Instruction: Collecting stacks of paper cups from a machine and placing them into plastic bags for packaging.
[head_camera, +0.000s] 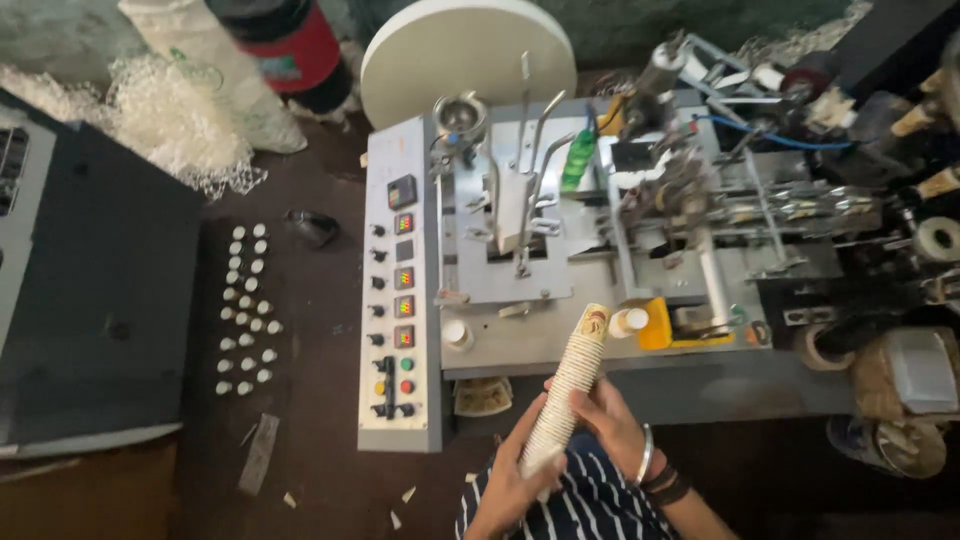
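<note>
I hold a long nested stack of paper cups, tilted with its open end pointing up toward the machine. My left hand grips the stack's lower end. My right hand wraps around its middle from the right; a metal bangle and dark bands sit on that wrist. A striped dark garment shows below the hands at the bottom edge.
A grey paper-cup forming machine fills the middle and right, with a control panel of knobs, displays and coloured buttons on its left. Several small white cups stand on the dark floor. A grey cabinet is at left.
</note>
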